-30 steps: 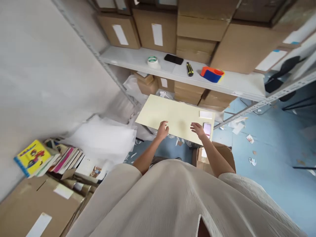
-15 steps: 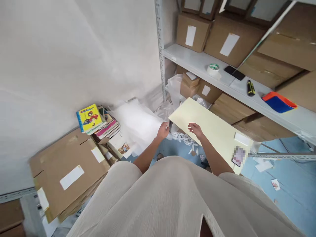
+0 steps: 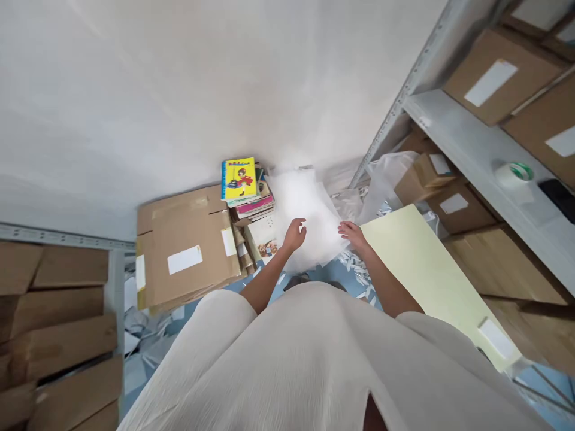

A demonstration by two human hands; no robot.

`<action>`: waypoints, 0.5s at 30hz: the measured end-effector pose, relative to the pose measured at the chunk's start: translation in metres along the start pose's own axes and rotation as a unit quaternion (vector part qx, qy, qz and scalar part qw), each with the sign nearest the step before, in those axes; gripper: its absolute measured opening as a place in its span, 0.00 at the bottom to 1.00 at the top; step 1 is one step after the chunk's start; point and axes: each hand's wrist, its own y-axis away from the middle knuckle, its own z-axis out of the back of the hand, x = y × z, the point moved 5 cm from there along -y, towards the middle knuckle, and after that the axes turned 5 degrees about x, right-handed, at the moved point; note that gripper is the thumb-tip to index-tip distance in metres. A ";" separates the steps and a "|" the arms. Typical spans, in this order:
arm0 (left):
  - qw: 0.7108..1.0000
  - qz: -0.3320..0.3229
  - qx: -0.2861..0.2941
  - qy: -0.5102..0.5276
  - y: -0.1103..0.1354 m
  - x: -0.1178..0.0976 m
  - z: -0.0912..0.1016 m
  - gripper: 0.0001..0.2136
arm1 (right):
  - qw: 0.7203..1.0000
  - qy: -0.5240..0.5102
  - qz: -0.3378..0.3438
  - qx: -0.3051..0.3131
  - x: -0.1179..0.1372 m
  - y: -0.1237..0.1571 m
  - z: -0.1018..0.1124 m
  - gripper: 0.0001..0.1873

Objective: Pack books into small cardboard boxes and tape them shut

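Observation:
A pile of white translucent packing sheets (image 3: 308, 197) lies low in front of me, between a stack of books (image 3: 254, 203) and a pale yellow tabletop (image 3: 417, 257). Over the near left part of the sheets is my left hand (image 3: 294, 235), its fingers bent but apart, with nothing seen in it. My right hand (image 3: 354, 234) is at the pile's right edge, close to the tabletop's corner, fingers stretched out and empty. Whether either hand touches the sheets I cannot tell.
Flattened cardboard boxes (image 3: 188, 227) lie stacked at left. A metal shelf (image 3: 476, 140) at right bears boxes, a tape roll (image 3: 516, 173) and a black phone (image 3: 559, 200). White scraps (image 3: 357, 269) litter the blue floor. A white box (image 3: 496, 336) sits on the tabletop.
My view has turned left. Both hands have moved from the tabletop's left end to the white sheets; the right hand is no longer above the tabletop.

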 end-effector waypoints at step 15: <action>0.949 0.084 -0.297 -0.062 0.026 0.027 0.169 0.18 | 0.931 0.156 0.065 0.324 0.115 -0.086 -0.226 0.12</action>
